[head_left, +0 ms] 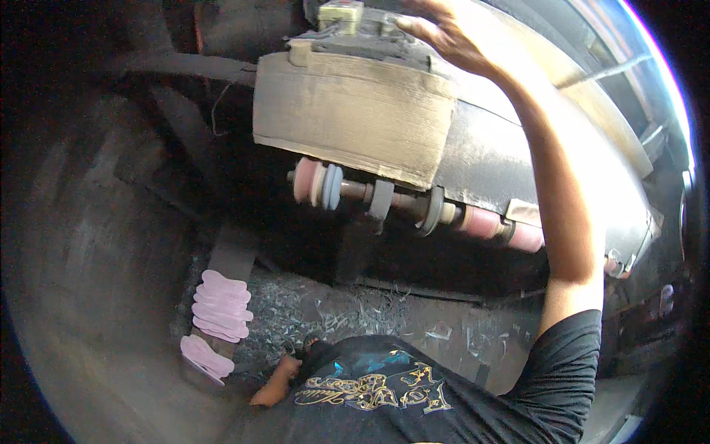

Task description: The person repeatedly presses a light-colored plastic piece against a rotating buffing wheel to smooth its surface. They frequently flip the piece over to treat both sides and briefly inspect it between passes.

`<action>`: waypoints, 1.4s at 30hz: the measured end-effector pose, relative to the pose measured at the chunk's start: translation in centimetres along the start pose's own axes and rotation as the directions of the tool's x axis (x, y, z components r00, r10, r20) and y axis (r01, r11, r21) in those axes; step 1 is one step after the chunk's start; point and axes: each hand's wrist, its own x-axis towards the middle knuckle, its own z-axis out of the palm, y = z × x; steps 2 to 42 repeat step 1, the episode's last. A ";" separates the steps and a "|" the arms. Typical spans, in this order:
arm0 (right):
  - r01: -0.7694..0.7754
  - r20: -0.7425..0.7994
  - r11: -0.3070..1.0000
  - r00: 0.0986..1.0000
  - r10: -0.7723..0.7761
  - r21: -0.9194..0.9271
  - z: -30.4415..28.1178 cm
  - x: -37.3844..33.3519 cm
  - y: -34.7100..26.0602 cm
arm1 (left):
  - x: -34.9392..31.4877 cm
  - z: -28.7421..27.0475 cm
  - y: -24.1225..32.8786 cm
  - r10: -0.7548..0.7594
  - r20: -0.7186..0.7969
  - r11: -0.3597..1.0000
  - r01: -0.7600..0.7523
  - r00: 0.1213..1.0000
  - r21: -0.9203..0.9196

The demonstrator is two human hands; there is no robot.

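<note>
My right hand is raised over the top of a grinding machine with a grey metal hood. Its thumb and fingers are spread, and the fingertips run partly out at the upper edge. No object shows in it. Near it, on the dusty machine top, sits a small yellowish box. My left hand is low beside my body, its fingers mostly hidden, so I cannot see whether it holds anything. To its left lie a stack of pink sole-shaped pieces and a smaller pile of the same pieces.
A cardboard sheet covers the machine's front. Below it runs a shaft with pink rollers, a blue wheel and grey wheels. Shredded scraps litter the floor under it. A dark, dusty wall curves along the left.
</note>
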 end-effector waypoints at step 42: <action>-0.027 0.054 1.000 0.998 0.027 0.005 0.8 1.6 -0.2 | 0.2 0.4 -0.4 -0.005 -0.011 1.000 0.005 1.000 -0.017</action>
